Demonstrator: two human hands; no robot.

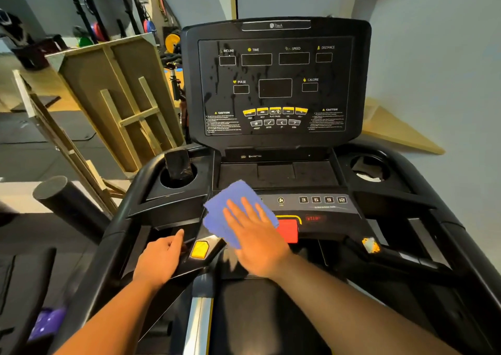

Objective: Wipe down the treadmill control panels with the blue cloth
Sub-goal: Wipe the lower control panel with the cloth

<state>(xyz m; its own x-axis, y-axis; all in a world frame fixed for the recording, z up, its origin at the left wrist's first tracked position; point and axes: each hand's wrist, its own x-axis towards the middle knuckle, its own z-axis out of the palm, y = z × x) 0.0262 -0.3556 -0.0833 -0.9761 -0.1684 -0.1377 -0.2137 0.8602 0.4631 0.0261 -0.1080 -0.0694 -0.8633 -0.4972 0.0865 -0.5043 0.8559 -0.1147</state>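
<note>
Right hand (254,235) lies flat, fingers spread, pressing the blue cloth (230,208) onto the left end of the lower control panel (325,208), beside the red stop button (287,230); an open palm spreads wiping pressure. Left hand (160,259) rests loosely curled on the left handlebar (189,262) near a yellow pad (200,249), apparently for bracing; its grip is unclear. The upper display console (275,83) shows drip streaks, seemingly unwiped.
</note>
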